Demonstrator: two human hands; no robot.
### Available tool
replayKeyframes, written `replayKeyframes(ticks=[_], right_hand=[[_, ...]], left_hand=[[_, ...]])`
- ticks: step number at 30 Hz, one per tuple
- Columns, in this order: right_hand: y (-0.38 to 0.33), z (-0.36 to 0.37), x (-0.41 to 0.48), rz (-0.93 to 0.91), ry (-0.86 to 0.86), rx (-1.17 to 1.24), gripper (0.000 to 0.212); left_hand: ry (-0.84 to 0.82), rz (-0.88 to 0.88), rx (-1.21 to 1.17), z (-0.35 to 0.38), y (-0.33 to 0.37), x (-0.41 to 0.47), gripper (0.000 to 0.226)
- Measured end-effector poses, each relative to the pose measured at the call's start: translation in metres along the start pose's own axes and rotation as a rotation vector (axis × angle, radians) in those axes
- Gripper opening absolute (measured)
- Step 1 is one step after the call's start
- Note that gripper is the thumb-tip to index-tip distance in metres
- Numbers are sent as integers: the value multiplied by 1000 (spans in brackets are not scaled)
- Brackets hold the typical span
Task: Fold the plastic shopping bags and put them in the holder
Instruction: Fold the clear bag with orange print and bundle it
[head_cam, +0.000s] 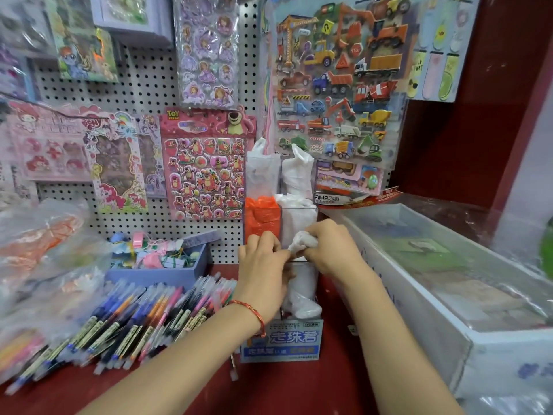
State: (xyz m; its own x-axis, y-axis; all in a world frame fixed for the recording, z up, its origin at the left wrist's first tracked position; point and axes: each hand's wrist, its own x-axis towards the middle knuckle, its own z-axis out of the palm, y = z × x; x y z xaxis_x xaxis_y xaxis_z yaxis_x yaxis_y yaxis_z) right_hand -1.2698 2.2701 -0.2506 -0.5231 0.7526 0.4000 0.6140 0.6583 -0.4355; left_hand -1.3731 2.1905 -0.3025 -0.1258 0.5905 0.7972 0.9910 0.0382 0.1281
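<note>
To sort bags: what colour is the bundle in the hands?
The bundle is white; head view.

Looks like a stationery and toy shop. Hung on the white pegboard, packaged sticker sheets; heaped just below the pegboard, bundles of wrapped pens; right of the pegboard, a long white box.

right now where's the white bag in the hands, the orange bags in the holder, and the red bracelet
white bag (302, 243): head view, bunched middle
orange bags (262, 215): head view, top of the bunch
red bracelet (254, 313): head view, cord across the wrist
</note>
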Motion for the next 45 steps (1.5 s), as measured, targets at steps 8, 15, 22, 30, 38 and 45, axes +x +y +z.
replayKeyframes(ticks=[8, 15, 22, 30, 38, 45], right_hand=[[-22, -13, 1, 72, -197, -127, 15], [-9, -14, -20, 51, 43, 53, 9], [-7, -4, -9, 126, 6, -77, 8], [-3, -3, -22, 70, 120, 51, 14], [-97, 27, -74, -95, 751, 587, 28], [-182, 128, -83, -149, -200, 537, 34]], left_hand=[[-54, -84, -206, -12, 4, 1, 40], [-191, -301, -384, -25, 14, 30, 21], [-350, -324, -145, -20, 9, 47, 12], [-390, -284, -233, -34, 12, 50, 28], [-103, -391, -382, -127, -75, -109, 48], [70, -617, -85, -176, -155, -171, 54]])
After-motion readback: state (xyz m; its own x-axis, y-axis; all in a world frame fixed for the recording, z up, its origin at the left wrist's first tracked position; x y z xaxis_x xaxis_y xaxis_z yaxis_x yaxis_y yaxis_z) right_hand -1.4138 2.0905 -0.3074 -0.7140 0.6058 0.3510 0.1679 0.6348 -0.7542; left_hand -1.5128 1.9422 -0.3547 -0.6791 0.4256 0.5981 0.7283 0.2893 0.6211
